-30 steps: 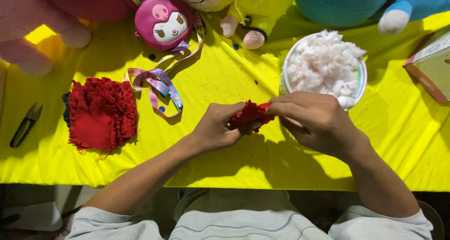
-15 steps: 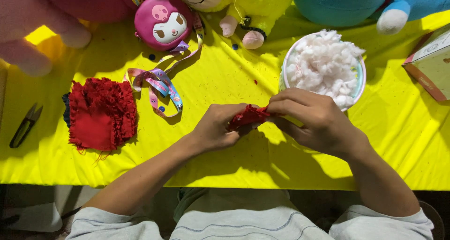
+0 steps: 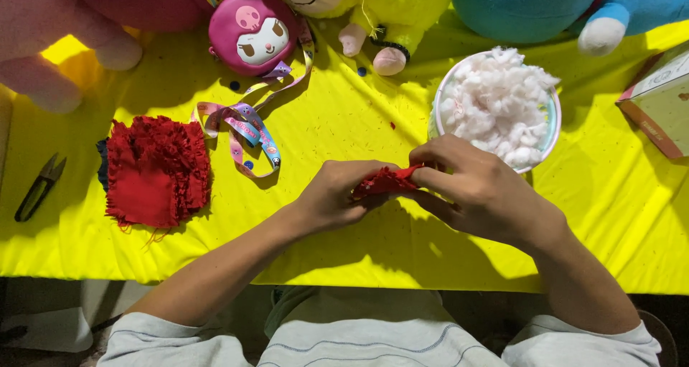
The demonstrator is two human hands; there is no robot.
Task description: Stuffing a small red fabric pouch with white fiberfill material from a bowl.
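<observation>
Counter (image 3: 344, 259): yellow cloth across it, running under both your hands and out past them on every side.
Plush toys: a pink one (image 3: 64, 30) far beyond your left hand, a yellow one (image 3: 373, 8) straight ahead of both hands, a blue one (image 3: 560, 8) beyond your right hand.
Bowl of white stuffing (image 3: 499, 109): just beyond your right hand, its near rim almost at your knuckles.
Stack of red fabric pieces (image 3: 156, 172): flat on the counter, well out to the left of your left hand.
Pink round pouch (image 3: 252, 33): ahead and left of your left hand, its patterned strap (image 3: 247, 126) looping back toward you.
Right hand (image 3: 477, 191): closed, fingers pinching the right end of the red fabric piece.
Left hand (image 3: 337, 195): closed, curled round the left end of the same piece.
Red fabric piece (image 3: 384, 182): held between your two hands, just above the counter, bunched and frayed.
Snips (image 3: 39, 187): dark, lying far to the left of your left hand, past the stack.
</observation>
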